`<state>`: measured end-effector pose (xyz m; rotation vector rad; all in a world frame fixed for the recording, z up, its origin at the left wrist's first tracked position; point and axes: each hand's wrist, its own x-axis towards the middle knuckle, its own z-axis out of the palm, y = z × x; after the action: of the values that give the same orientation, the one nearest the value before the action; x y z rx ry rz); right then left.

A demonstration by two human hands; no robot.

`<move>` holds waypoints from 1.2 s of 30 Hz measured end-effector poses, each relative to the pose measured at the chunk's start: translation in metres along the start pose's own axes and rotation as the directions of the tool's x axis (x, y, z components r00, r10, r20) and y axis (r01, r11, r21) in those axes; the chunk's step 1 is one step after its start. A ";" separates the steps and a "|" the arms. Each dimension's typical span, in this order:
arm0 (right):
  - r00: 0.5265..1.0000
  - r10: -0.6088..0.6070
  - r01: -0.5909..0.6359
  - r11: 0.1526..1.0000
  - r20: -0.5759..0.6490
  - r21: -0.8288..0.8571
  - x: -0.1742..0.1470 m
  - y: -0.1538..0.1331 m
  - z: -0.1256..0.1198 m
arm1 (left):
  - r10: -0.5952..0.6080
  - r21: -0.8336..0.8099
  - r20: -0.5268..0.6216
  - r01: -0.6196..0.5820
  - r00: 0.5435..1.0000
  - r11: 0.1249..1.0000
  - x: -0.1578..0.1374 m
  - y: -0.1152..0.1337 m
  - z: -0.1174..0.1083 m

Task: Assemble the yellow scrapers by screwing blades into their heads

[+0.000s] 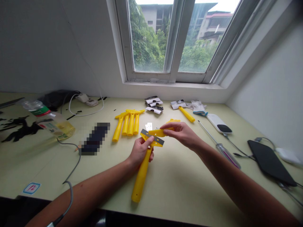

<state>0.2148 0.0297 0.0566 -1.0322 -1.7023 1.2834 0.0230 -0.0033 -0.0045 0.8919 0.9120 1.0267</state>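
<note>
My left hand (138, 153) is closed around the neck of a yellow scraper (141, 179), whose handle slants down toward the table's front edge. A grey metal blade (159, 140) lies across the scraper's head, with my left thumb on it. Pinched in my right hand (181, 133) is a flat yellow plate (155, 132) with small holes, held just over the blade; whether the two touch I cannot tell. Behind my hands lie white blades (148, 126), small screws (157, 128) and more yellow plates (173, 120), partly hidden by my right hand.
Several yellow scrapers (130, 124) lie to the left, near a bottle (54, 123). Folded cards (153, 104) and a loose yellow handle (187, 114) are at the back. On the right are a screwdriver (227, 155), a white device (219, 123) and a black phone (271, 162) with cables.
</note>
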 end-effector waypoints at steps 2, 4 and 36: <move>1.000 0.008 -0.008 0.999 0.002 -0.045 0.000 -0.001 0.001 | -0.005 -0.008 0.005 0.005 1.000 1.000 0.000 -0.001 0.000; 0.999 0.034 -0.033 0.997 0.020 -0.069 0.000 -0.002 0.000 | -0.006 -0.009 0.010 0.006 1.000 1.000 0.000 -0.001 0.000; 1.000 -0.025 0.027 0.843 0.011 -0.537 -0.006 -0.010 0.027 | -0.024 0.003 0.213 0.023 0.977 1.000 -0.006 -0.002 -0.003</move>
<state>0.1914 0.0123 0.0597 -1.3120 -2.1336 0.7921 0.0197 -0.0095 -0.0064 0.9690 0.7407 0.8916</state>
